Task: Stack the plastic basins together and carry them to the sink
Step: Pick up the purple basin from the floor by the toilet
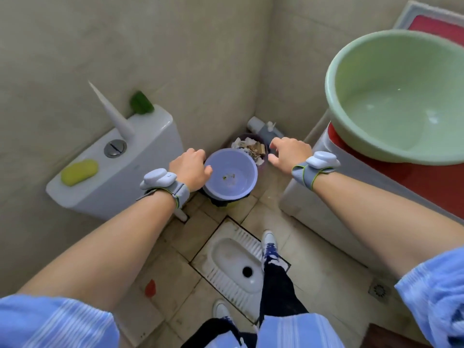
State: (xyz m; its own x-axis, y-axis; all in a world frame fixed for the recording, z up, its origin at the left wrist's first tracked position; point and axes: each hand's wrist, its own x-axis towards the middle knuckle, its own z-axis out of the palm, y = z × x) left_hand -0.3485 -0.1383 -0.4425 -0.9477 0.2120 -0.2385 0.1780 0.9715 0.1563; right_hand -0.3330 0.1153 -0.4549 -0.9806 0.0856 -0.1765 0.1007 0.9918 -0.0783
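A small lavender plastic basin (232,175) sits low in the corner on top of a dark bin, with bits of debris on its bottom. My left hand (189,167) is at its left rim, fingers curled over the edge. My right hand (288,151) hovers to the right of the basin, fingers spread, touching nothing. A large pale green basin (391,101) rests on a red-topped white appliance (411,177) at the right, apart from both hands.
A white toilet cistern (113,162) stands at the left with a yellow soap bar (79,172) and a white tube on it. A trash bin full of paper (251,146) stands behind the lavender basin. A squat toilet (238,262) lies in the floor below, beside my feet.
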